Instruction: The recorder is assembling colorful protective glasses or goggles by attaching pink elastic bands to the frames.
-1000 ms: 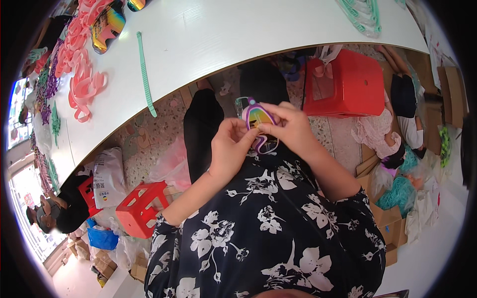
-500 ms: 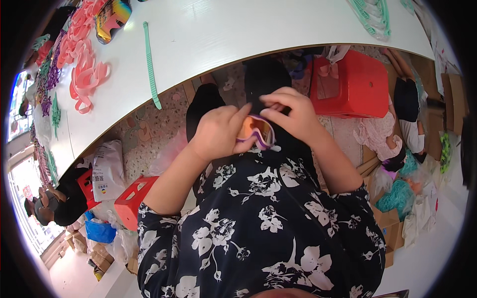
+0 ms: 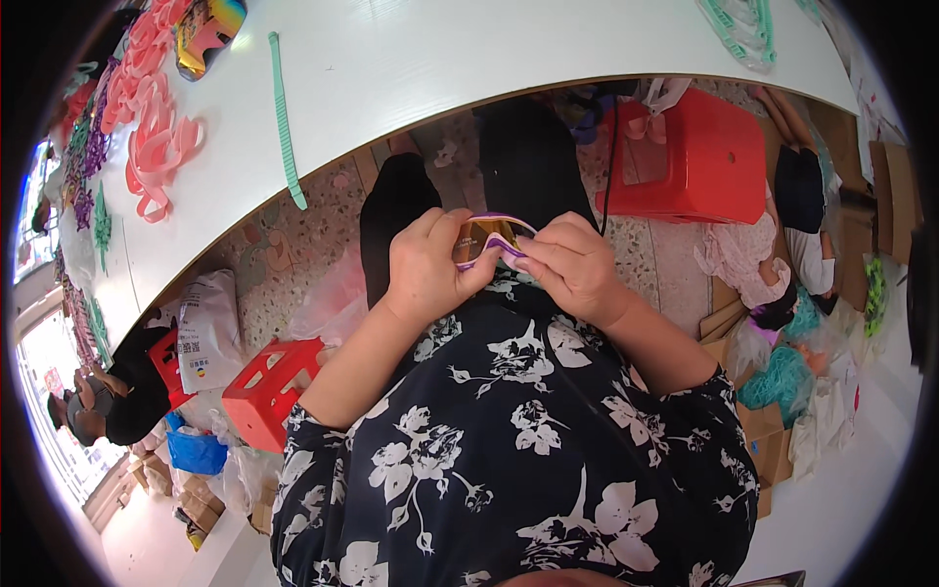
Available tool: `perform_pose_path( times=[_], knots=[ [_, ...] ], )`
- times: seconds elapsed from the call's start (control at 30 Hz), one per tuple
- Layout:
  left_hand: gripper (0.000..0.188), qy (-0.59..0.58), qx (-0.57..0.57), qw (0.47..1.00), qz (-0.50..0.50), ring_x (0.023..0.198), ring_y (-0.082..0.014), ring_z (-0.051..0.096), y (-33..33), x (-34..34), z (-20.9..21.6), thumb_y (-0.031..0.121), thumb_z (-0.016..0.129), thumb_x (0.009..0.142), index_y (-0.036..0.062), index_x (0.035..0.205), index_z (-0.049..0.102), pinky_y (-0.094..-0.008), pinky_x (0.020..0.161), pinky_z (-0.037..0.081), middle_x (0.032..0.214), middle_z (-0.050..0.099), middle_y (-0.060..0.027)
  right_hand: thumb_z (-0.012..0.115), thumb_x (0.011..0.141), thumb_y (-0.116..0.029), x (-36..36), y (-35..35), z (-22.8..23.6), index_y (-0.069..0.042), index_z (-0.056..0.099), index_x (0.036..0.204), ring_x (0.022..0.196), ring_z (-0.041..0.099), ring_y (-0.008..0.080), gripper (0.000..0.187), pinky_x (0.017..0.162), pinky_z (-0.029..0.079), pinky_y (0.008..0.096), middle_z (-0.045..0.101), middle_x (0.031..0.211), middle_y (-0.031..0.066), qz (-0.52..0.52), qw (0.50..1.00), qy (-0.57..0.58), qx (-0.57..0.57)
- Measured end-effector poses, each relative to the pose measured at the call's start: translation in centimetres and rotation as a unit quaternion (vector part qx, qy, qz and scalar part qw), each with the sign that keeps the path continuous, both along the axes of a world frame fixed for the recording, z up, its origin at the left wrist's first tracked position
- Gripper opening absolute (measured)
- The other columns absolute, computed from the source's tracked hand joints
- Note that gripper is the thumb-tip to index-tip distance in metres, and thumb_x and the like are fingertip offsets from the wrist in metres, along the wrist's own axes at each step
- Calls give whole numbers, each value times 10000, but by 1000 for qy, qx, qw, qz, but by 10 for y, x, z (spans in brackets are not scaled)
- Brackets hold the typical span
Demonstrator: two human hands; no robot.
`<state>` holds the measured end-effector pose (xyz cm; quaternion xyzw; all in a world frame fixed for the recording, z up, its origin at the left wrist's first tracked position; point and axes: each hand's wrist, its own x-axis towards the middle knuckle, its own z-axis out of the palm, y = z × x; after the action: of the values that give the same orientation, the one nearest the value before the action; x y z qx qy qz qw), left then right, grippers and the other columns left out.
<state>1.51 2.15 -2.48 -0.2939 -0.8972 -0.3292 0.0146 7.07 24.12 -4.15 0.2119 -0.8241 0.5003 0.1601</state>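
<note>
Above my lap I hold a pair of goggles (image 3: 481,239) with a purple and white frame and an amber mirrored lens. My left hand (image 3: 426,262) grips one end, its thumb along the lower rim. The other end is pinched between the thumb and fingers of my right hand (image 3: 575,266). My fingers cover both ends of the frame. On the white table (image 3: 411,59) beyond lie a green strap (image 3: 284,122), a heap of pink straps (image 3: 156,147) and several rainbow mirrored lenses (image 3: 207,37).
A red stool (image 3: 712,157) stands under the table's edge at right, another red stool (image 3: 264,391) at left. Green straps (image 3: 743,29) lie at the table's far right. People sit at both sides, near a white sack (image 3: 210,328), cartons (image 3: 768,440) and teal strap bundles (image 3: 780,383).
My right hand was raised and blurred, apart from the goggles; now it has come down onto their right end. The goggles have turned, showing more of the lens front.
</note>
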Motion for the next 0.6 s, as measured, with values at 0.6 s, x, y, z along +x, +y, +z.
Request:
perform_pose_path(
  times=[0.6],
  knots=[
    [404,44,99,981,-163,856,-264,647,-12,-5,38,263,890,657,70,963,710,-409,756,506,888,661,-52,782,682,-213,-4,2,3,-11,662,975,733,549,240,376,674,460,321,561,815,92,42,967,-225,-111]
  ],
)
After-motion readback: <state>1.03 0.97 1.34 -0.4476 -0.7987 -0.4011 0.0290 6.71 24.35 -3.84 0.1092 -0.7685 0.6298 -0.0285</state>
